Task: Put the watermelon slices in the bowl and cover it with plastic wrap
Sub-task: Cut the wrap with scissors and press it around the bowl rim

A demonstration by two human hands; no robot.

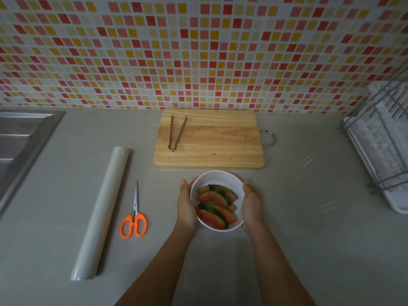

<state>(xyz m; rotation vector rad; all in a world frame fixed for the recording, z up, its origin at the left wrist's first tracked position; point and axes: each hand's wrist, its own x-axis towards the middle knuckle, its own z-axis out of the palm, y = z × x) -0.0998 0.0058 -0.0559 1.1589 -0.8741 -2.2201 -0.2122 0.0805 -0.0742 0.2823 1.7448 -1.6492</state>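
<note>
Watermelon slices point(217, 206) lie piled in the white bowl point(217, 176), which sits on the grey worktop point(309, 239). The left hand point(186, 206) and right hand point(252, 204) hold the bowl's two sides, fingers pressed together and curved round its wall. Behind the bowl, tongs point(176, 133) rest on a wooden cutting board point(209, 140). Left of the bowl lie orange scissors point(134, 217), and beyond them the plastic wrap roll point(101, 213).

- A wooden cutting board point(212, 140) lies on the grey counter point(309, 228), close to the wall, its metal loop handle point(271, 138) at the right.
- Metal tongs point(175, 133) rest on the board's left part.
- Orange-handled scissors point(134, 217) lie closed, blades pointing at the wall.
- A steel sink point(17, 138) sits far left.
- A dish rack point(379, 146) stands far right.
- Red, yellow and pink mosaic tiles point(198, 51) cover the wall.
</note>
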